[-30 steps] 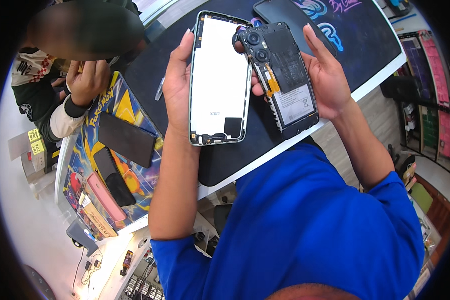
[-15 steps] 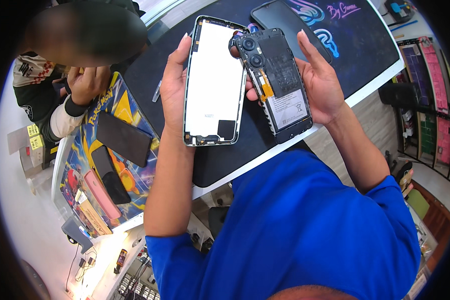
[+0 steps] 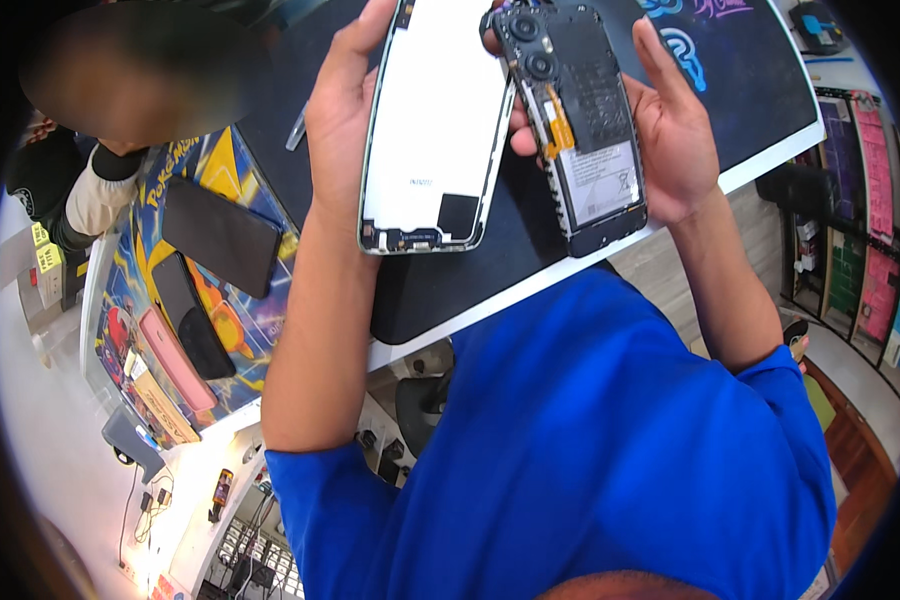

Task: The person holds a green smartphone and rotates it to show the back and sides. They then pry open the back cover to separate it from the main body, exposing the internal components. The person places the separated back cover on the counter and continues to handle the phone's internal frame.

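Note:
My left hand [image 3: 342, 125] is closed round the left edge of a phone back cover [image 3: 430, 130], whose white inside faces up with a dark square patch near its lower corner. In my right hand [image 3: 678, 150] is an opened phone [image 3: 588, 125], gripped by its sides. Two camera lenses, an orange flex cable and a battery with a printed label are exposed on it. Cover and phone are side by side above the black mat [image 3: 410, 295], tilted slightly, their upper ends close together. The cover's top runs out of the picture.
On a colourful mat at left lie a dark phone [image 3: 220, 238], a smaller black phone or case [image 3: 195, 315] and a pink phone case [image 3: 177, 358]. A slim tool [image 3: 297, 130] rests by my left wrist. Another person's sleeve [image 3: 100, 190] reaches over the table's far left.
Both hands, with the cover and the opened phone, appear higher in the picture, while the table's left side has shifted left and up. The phone lying behind them is now mostly out of sight.

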Action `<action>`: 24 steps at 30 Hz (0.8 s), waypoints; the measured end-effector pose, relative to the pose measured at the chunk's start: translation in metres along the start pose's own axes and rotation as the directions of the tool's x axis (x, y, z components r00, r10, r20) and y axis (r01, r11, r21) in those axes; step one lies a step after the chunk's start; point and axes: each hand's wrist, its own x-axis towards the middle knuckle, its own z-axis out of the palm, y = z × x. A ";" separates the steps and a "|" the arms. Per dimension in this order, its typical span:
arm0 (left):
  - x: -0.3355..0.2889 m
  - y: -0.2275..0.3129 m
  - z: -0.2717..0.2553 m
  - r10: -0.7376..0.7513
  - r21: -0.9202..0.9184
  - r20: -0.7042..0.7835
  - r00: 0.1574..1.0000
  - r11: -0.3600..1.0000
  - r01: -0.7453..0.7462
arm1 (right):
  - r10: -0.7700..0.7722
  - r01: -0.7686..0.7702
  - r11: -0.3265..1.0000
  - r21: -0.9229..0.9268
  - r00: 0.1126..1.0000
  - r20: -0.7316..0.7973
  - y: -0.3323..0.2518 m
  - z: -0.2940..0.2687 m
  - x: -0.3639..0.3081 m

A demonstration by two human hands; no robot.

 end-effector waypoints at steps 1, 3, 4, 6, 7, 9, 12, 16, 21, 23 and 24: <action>0.002 0.001 0.006 -0.009 -0.132 -0.058 0.998 0.991 0.001 | 0.014 -0.013 0.991 0.135 1.000 -0.001 -0.002 -0.001 0.000; 0.008 -0.001 0.014 -0.020 -0.260 -0.096 0.995 0.966 -0.005 | -0.004 0.004 0.993 0.116 1.000 -0.001 0.000 -0.002 0.001; 0.010 -0.003 0.016 -0.017 -0.260 -0.078 0.997 0.966 -0.004 | -0.015 0.014 0.994 0.105 1.000 0.002 0.000 -0.002 0.001; 0.011 -0.004 0.016 0.001 -0.213 -0.067 0.998 0.977 -0.015 | -0.017 0.017 0.996 0.084 1.000 -0.002 0.000 -0.002 0.001; 0.010 -0.004 0.016 0.011 -0.189 -0.061 0.998 0.982 -0.022 | -0.018 0.018 0.997 0.074 1.000 -0.002 0.000 -0.002 0.001; 0.010 -0.002 0.013 0.008 -0.174 -0.029 1.000 0.985 -0.013 | -0.010 0.010 0.999 0.032 1.000 -0.005 -0.001 -0.001 0.001; 0.003 -0.003 0.004 -0.010 -0.112 0.002 1.000 0.994 0.010 | -0.016 0.015 0.995 -0.098 1.000 -0.004 0.003 0.003 0.000; 0.001 0.003 0.017 -0.071 -0.127 -0.134 0.988 0.990 0.054 | -0.040 0.042 0.996 -0.075 0.999 0.029 0.005 0.004 0.000; 0.002 0.000 0.024 -0.084 -0.199 -0.091 0.992 0.978 0.065 | -0.045 0.046 0.997 -0.062 0.999 0.027 0.005 0.005 0.000; 0.002 -0.001 0.023 -0.077 -0.195 -0.101 0.992 0.979 0.056 | -0.045 0.046 0.998 -0.048 0.999 0.028 0.005 0.004 0.000; 0.002 -0.001 0.022 -0.073 -0.193 -0.106 0.992 0.980 0.052 | -0.044 0.045 0.998 -0.036 0.998 0.034 0.005 0.003 0.000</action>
